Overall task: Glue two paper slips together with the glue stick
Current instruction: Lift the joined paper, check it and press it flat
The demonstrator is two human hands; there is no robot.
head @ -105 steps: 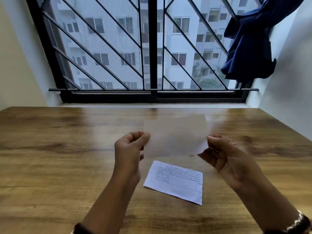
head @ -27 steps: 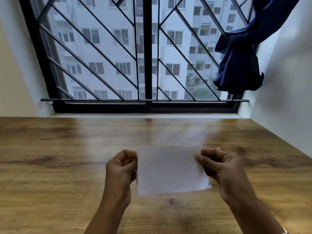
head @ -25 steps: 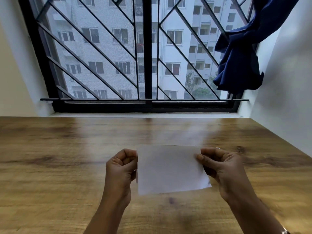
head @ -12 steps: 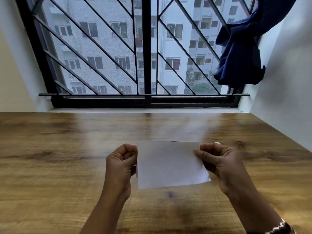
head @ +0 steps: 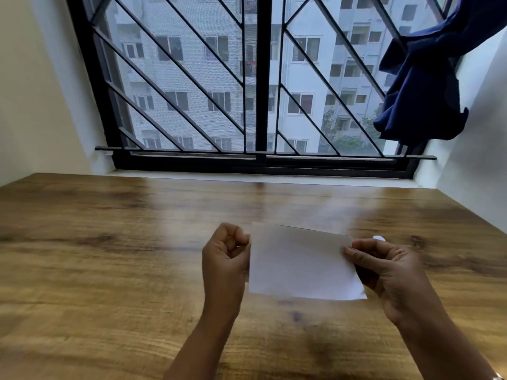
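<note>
- Two bare hands, one at each side of the work. The left hand [head: 225,259] has its fingers curled and grips the left edge of the white rectangular paper slip [head: 301,267]. The right hand [head: 386,272] pinches the right edge, with its thumb laid on the front face.
- Paper slip: held between the two hands over the middle of the table, straight in front of the person. The face toward the camera is plain white and motion-blurred. A darker line runs along the top edge; whether this is one slip or two laid together cannot be told.
- One small white oval spot [head: 378,238] sits just above the right hand's fingers; what it is cannot be told.
- One brown wood-grain table [head: 109,270], glossy, with pale window light mirrored on its far half. It runs back to the sill.
- One black metal-framed window [head: 262,78], divided by a central upright into two panes, each crossed by slanting black bars.
- One dark blue cloth [head: 422,91], bunched and hanging at the window's upper right.
- One cream wall [head: 33,91] at left, one white wall [head: 480,174] at right.
- Beyond the glass: a pale multi-storey building [head: 192,78] with rows of windows, and green foliage [head: 348,141] low at right.
</note>
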